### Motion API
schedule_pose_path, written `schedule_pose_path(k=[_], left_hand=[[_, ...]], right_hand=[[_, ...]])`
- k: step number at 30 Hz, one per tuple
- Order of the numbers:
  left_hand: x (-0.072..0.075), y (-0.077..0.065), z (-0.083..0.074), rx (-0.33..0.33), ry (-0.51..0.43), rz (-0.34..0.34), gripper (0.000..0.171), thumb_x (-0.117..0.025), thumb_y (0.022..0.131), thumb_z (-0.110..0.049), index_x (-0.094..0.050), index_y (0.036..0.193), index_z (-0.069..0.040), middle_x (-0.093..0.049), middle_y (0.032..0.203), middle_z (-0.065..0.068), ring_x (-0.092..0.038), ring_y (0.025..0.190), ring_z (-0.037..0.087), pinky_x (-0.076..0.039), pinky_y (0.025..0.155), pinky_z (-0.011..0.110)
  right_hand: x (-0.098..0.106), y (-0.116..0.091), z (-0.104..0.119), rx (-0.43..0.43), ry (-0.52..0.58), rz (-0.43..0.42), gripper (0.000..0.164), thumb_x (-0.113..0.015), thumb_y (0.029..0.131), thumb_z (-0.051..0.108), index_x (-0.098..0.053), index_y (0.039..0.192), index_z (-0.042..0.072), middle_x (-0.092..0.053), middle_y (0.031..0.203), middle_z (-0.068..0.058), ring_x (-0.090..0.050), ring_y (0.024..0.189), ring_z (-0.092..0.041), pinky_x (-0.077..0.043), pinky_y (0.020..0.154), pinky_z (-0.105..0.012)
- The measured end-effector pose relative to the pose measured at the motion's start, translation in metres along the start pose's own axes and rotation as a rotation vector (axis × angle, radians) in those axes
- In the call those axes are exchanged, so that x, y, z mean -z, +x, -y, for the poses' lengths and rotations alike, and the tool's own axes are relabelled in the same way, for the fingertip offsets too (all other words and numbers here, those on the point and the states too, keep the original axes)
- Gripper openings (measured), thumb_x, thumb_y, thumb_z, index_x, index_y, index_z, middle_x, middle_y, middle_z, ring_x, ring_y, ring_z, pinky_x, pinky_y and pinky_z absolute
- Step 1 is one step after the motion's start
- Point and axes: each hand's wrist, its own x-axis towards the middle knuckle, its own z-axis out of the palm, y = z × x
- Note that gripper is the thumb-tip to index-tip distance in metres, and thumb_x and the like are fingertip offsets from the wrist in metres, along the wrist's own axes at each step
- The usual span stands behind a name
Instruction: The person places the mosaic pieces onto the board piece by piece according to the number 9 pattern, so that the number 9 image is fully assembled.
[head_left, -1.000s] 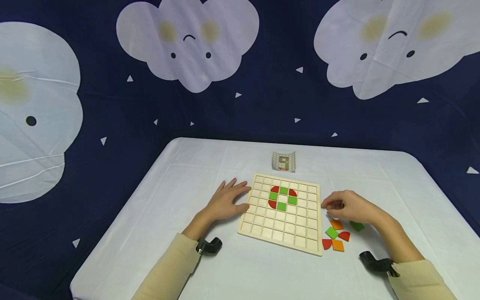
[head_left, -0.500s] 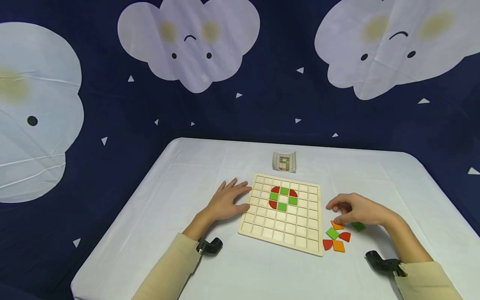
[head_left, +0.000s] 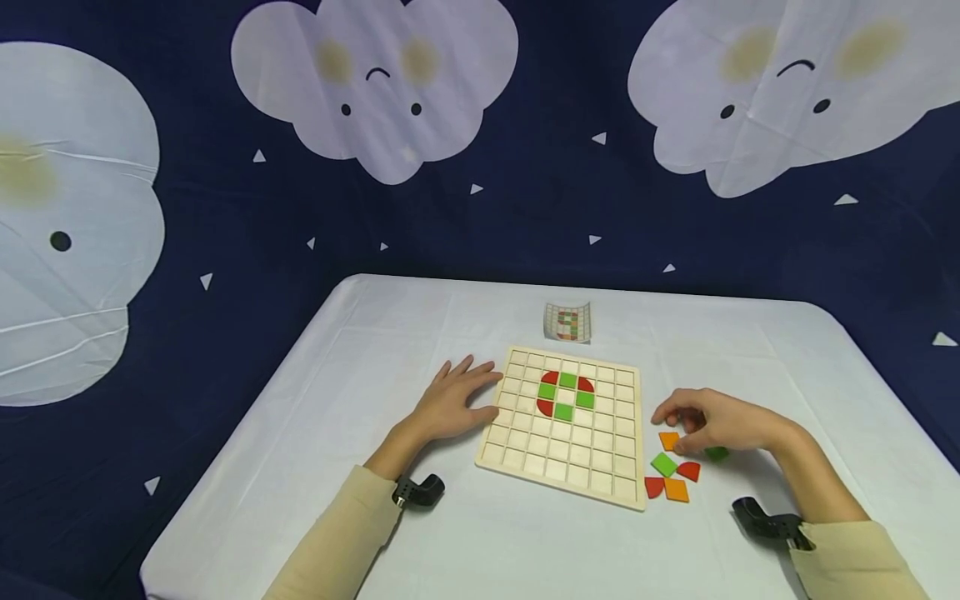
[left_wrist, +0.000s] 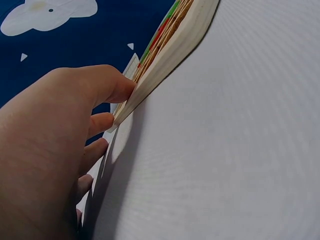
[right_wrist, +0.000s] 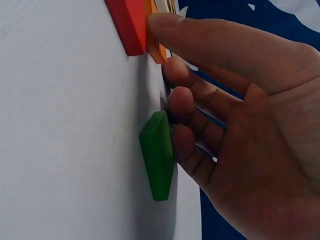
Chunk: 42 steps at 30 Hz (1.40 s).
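Note:
My left hand [head_left: 450, 404] lies spread at the left edge of a square wooden grid board [head_left: 525, 461], its thumb and fingertips at the rim. Several green square tiles [head_left: 585, 400] and three red quarter-round tiles [head_left: 546, 407] sit in the board's cells, ringing one bare cell. To the right of the board, my right hand [head_left: 720, 419] is over the loose tiles, fingers loosely bent. Its thumb touches an orange square tile [head_left: 669, 441] on the table, with the index fingertip apart from it. Beside the other fingers, a dark green tile [right_wrist: 158, 155] shows in the right wrist view.
Closer to me lie another orange tile [head_left: 677, 490], a light green tile [head_left: 663, 464] and two red quarter-round tiles [head_left: 688, 472]. Behind the board stands a curled pattern card [head_left: 567, 323]. White cloth [head_left: 420, 325] covers the table, before a dark blue cloud-print backdrop [head_left: 540, 225].
My right hand has drawn back from the board's right edge to the loose tiles. The orange tile under its thumb has shifted slightly away and left. The left hand stays put.

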Motion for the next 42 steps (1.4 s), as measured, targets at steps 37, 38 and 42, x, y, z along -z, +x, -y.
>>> schedule_pose_path(k=[37,38,42], left_hand=[[0.000,0.001,0.000,0.012,0.002,0.012,0.061,-0.057,0.086,-0.052,-0.050,0.141,-0.028,-0.035,0.152,-0.009,-0.017,0.144,0.022,-0.004,0.115,0.047],[0.000,0.001,0.000,0.011,0.004,0.011,0.060,-0.057,0.086,-0.052,-0.050,0.141,-0.028,-0.035,0.151,-0.009,-0.017,0.144,0.022,-0.003,0.115,0.047],[-0.001,0.001,0.001,0.010,0.005,0.010,0.061,-0.056,0.086,-0.053,-0.050,0.141,-0.028,-0.035,0.151,-0.010,-0.017,0.144,0.021,-0.003,0.115,0.047]], right_hand=[[-0.006,0.015,0.006,-0.004,-0.043,-0.118,0.029,-0.078,0.080,0.023,-0.070,0.108,0.019,-0.058,0.088,0.001,-0.049,0.079,-0.020,-0.040,0.060,-0.028],[-0.006,0.017,0.006,-0.001,-0.047,-0.123,0.029,-0.078,0.080,0.023,-0.070,0.108,0.020,-0.058,0.089,0.001,-0.049,0.079,-0.020,-0.040,0.061,-0.028],[-0.007,0.022,0.010,0.005,-0.072,-0.143,0.028,-0.078,0.080,0.024,-0.071,0.108,0.020,-0.059,0.090,0.003,-0.049,0.079,-0.019,-0.040,0.062,-0.028]])
